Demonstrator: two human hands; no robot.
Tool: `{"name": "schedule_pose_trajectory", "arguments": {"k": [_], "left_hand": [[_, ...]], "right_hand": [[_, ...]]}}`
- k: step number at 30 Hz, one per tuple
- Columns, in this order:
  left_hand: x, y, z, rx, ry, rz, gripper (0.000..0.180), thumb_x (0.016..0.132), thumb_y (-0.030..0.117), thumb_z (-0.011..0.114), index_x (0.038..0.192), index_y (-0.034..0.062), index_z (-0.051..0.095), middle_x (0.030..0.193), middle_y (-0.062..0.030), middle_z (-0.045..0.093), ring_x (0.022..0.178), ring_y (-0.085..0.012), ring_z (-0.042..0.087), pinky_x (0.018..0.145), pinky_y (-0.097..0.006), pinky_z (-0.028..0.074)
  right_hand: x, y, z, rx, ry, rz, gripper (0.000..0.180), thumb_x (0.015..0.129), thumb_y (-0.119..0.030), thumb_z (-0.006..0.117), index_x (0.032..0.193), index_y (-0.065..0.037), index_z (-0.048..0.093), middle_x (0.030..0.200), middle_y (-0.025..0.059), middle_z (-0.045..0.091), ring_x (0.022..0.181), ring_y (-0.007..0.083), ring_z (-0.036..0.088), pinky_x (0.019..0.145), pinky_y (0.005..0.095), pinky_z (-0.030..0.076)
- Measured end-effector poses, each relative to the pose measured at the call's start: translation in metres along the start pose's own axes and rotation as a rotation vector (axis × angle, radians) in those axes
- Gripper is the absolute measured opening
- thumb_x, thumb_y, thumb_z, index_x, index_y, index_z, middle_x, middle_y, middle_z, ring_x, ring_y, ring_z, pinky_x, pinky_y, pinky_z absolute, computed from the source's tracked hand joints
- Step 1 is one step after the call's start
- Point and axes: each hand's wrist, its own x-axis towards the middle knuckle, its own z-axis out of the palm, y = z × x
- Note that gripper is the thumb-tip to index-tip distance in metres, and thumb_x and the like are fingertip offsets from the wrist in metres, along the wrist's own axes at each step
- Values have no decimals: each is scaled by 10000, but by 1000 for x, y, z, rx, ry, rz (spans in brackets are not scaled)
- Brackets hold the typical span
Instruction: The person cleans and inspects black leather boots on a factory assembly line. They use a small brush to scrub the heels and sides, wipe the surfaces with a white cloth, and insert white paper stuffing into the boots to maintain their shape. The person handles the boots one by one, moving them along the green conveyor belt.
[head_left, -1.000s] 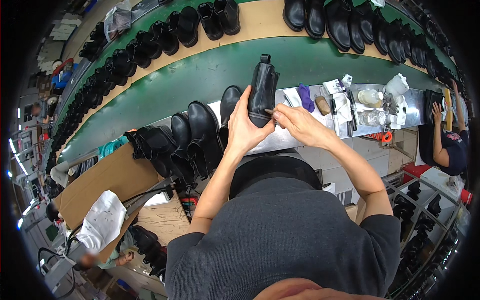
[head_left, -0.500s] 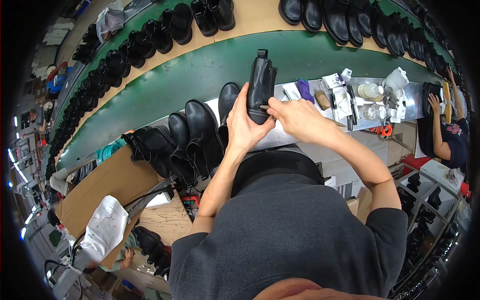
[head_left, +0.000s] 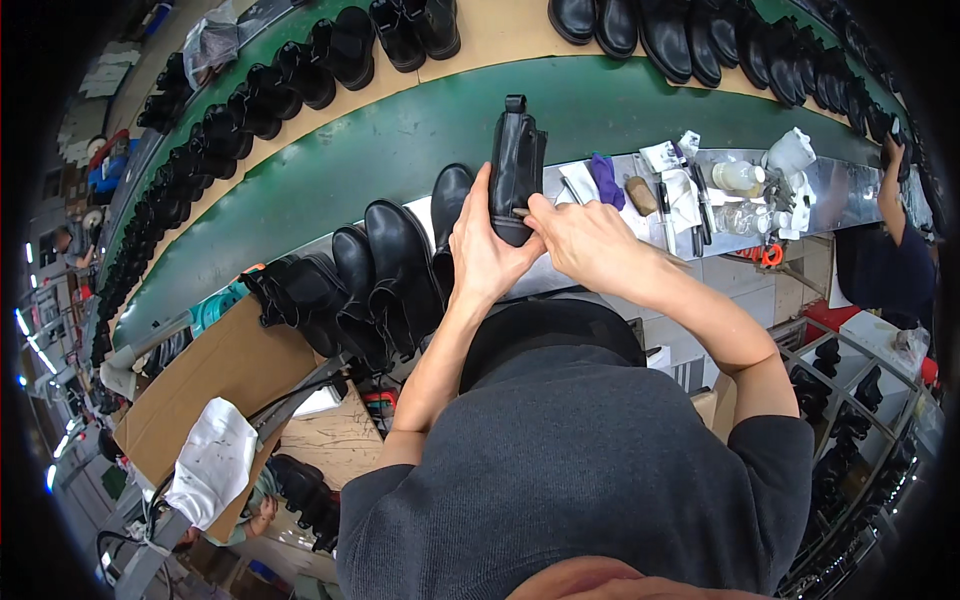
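Note:
A black ankle boot (head_left: 516, 165) stands upright above the metal bench, its pull loop at the top and its heel toward me. My left hand (head_left: 486, 248) wraps the boot's lower left side and heel. In my right hand (head_left: 592, 240), closed at the heel's right side, is a thin brownish stick-like tool (head_left: 521, 212). Its tip touches the boot just above the heel; my fingers hide most of the rest. Left of my left hand, a single black boot (head_left: 453, 195) and a pair of black boots (head_left: 398, 250) lie on the bench.
A green conveyor (head_left: 330, 165) carries rows of black boots (head_left: 305, 75) beyond the bench. To the right lie a purple cloth (head_left: 606, 180), a brown block (head_left: 641, 196), pens (head_left: 697, 240) and clear bottles (head_left: 738, 178). A cardboard sheet (head_left: 205, 385) stands at left; a co-worker's arm (head_left: 893, 195) is far right.
My hands and the boot stay together, shifted slightly left in the picture, with the tool tip still at the heel. The co-worker at right has moved an arm up toward the boots on the conveyor.

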Motion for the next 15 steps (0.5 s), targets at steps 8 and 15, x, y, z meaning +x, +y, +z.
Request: {"name": "schedule_pose_trajectory", "arguments": {"k": [8,15], "left_hand": [[4,-12,-6,17,-7,81,857,616,183,773,1364,-41,420,990,-193,688,914,-261,690,849,-343,515],[4,-9,-3,0,1,65,851,622,182,764,1362,-46,412,1060,-221,653,963,-300,670,862,-369,512]], "right_hand": [[-1,30,11,427,-34,-79,251,1007,-251,429,916,-20,472,690,213,578,721,446,575,635,502,424],[6,17,4,157,-5,-60,274,1005,-269,435,907,-17,477,675,235,583,700,469,572,610,517,412]]}}
